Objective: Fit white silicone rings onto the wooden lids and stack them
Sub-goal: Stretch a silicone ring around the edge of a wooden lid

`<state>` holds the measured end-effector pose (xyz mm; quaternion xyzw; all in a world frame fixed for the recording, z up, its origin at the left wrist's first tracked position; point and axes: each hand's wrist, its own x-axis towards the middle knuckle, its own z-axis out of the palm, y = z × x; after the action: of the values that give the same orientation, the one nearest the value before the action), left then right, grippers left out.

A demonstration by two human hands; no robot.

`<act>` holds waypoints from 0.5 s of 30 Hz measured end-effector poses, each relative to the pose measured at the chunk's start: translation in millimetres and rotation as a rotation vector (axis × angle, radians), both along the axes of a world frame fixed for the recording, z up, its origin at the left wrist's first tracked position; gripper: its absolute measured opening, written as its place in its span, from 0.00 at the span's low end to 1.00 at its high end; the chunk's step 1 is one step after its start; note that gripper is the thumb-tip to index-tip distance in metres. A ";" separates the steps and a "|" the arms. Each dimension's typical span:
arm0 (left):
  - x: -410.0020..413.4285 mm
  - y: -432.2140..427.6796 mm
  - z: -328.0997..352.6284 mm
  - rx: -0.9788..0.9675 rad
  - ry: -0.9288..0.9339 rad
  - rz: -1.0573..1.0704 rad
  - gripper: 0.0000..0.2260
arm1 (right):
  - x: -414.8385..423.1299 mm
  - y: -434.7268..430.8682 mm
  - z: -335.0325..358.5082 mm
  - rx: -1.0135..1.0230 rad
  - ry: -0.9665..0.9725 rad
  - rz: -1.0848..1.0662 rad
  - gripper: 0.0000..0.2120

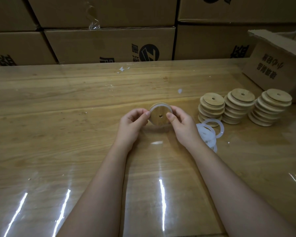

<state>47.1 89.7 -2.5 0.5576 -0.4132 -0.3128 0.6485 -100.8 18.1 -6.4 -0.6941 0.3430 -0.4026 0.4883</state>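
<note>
Holding wooden lid (159, 115) with ring between both hands (132, 124), three lid stacks (240, 106) nearby

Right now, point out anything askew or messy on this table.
The three lid stacks are uneven, lids offset sideways. Loose white rings lie jumbled and overlapping beside the right hand. White scraps litter the far tabletop.

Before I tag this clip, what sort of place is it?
Likely a packing or assembly bench in a warehouse: printed cardboard cartons are stacked behind the wooden table, and three stacks of wooden lids stand beside loose white silicone rings.
</note>
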 end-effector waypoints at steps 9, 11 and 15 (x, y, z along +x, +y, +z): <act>-0.2 -1.4 -2.9 -0.026 -0.067 0.095 0.05 | -0.1 0.9 1.3 0.027 -0.013 0.021 0.12; 0.4 -1.5 -2.0 -0.031 -0.028 0.072 0.04 | 0.6 1.0 0.6 0.044 -0.061 0.015 0.10; -0.7 -4.6 -2.6 -0.023 0.022 0.045 0.04 | 1.5 -2.4 2.5 0.121 -0.234 -0.030 0.07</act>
<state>46.4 85.1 -5.0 0.5558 -0.3968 -0.2994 0.6663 -99.2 15.7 -3.9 -0.6064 0.3179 -0.4665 0.5600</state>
